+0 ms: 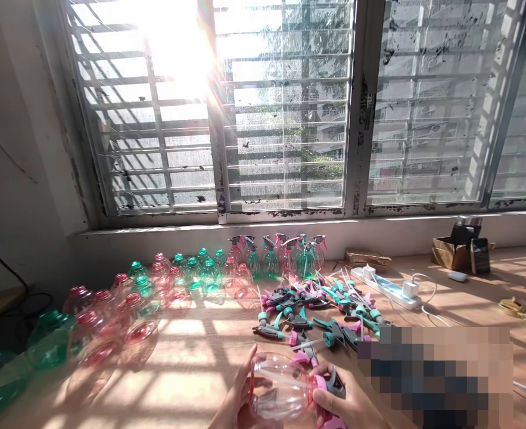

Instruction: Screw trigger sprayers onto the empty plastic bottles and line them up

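Note:
Low at the front, a clear pink spray bottle (280,381) lies on its side between my hands. My left hand (237,396) is wrapped round its base end. At the neck, my right hand (349,400) grips the pink collar of a grey and pink trigger sprayer (334,384), which sits on the bottle's mouth. A thin dip tube runs inside the bottle. Just beyond lies a heap of loose trigger sprayers (302,322) in grey, pink and teal, some with white tubes.
Pink bottles (133,322) and green bottles (52,339) without sprayers stand at the left. Several bottles with sprayers (270,262) line the back below the window. Farther right are a power strip (390,289), a brown box (450,255) and a phone (480,256). A blurred patch covers the lower right.

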`<state>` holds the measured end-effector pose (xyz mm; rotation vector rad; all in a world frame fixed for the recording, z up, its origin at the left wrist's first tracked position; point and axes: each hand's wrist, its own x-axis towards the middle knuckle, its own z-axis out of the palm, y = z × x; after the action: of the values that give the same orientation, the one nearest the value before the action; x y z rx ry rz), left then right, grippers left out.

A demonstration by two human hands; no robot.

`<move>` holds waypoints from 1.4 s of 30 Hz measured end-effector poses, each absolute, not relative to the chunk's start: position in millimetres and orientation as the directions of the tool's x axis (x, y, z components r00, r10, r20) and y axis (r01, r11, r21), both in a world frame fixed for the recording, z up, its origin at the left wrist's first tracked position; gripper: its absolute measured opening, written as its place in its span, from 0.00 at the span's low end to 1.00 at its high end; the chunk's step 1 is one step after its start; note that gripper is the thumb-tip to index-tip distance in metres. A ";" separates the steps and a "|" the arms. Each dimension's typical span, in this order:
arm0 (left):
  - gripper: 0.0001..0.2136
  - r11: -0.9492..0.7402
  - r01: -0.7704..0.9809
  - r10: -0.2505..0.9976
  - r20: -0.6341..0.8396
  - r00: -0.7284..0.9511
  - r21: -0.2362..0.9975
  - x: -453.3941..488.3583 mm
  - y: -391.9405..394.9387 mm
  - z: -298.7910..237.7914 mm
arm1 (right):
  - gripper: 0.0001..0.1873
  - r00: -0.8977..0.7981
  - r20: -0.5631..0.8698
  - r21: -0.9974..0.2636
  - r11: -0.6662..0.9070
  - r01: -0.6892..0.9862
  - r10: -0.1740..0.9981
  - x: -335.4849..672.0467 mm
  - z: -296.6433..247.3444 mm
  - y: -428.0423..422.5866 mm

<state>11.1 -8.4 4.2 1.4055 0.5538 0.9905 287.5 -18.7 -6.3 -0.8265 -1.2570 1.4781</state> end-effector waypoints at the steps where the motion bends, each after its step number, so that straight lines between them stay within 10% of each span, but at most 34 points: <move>1: 0.48 -0.103 -0.247 0.822 0.223 0.524 0.963 11.4 -9.1 4.9 | 0.35 -0.283 0.091 -0.969 0.019 -0.246 0.955 287.5 -6.2 -18.6; 42: 0.54 -0.052 -0.222 0.834 0.165 0.526 0.974 14.0 -22.7 27.8 | 0.32 -0.217 0.068 -0.985 0.031 -0.171 0.974 288.5 -8.7 -23.9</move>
<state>14.0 -22.7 27.8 1.3602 0.5858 0.9434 288.5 -23.9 -8.7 -0.9337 -1.2652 1.4061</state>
